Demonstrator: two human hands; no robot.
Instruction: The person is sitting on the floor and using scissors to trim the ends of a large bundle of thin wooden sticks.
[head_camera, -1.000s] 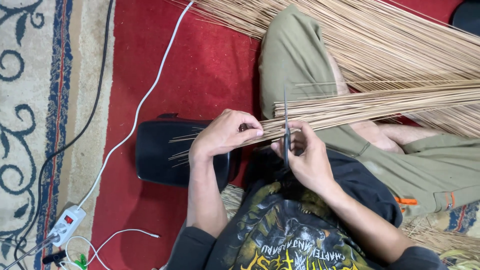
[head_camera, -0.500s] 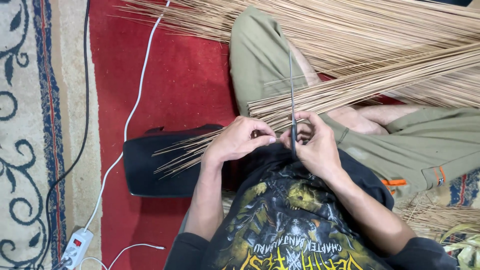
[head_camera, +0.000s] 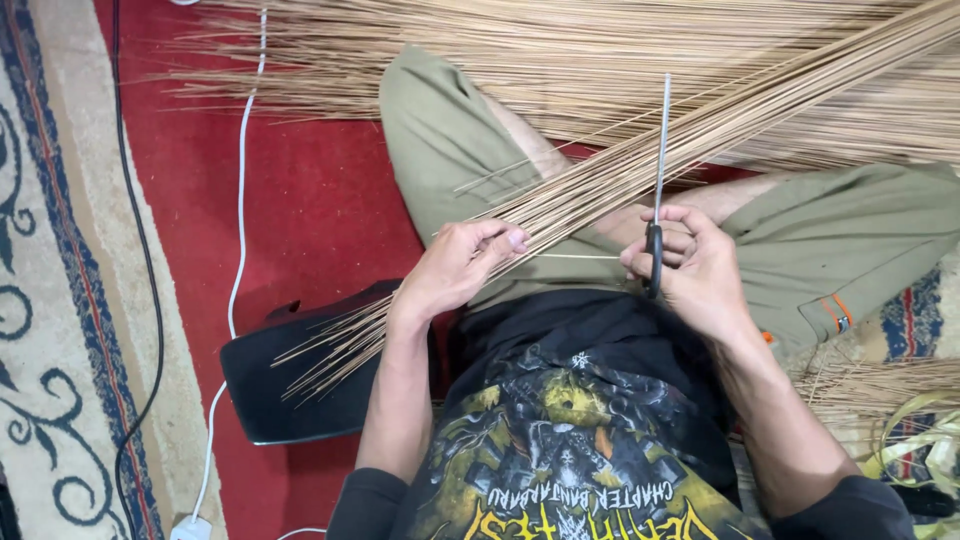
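At far left, a patterned rug (head_camera: 40, 300) edged by a black cable (head_camera: 140, 250) and a white cable (head_camera: 238, 250) running down the red carpet (head_camera: 320, 200). Further in, a flat black tray (head_camera: 290, 390) on the floor, under the frayed lower ends of the bundle of thin tan sticks (head_camera: 600, 190). Slants up from that tray, across the lap and the olive shorts (head_camera: 850, 240), toward the top right corner, over a loose heap of sticks (head_camera: 600, 50).

Next, the left hand (head_camera: 455, 270): fingers curled shut around the bundle at mid-length, thumb on top. Between the hands, a single stick (head_camera: 575, 257) drawn out level. Then the right hand (head_camera: 700, 275), fingers closed tight around the dark handle of a blade (head_camera: 661, 150), long, thin, pointing up across the bundle. At far right, yellow strips (head_camera: 920, 440) on the floor.

Probably best done so: pinch firmly with the left so the bundle cannot slide or fan out; separate one stick at a time; hold the blade edge away from the left fingertips and the bare knee beneath; work in short, controlled strokes rather than one long pull.
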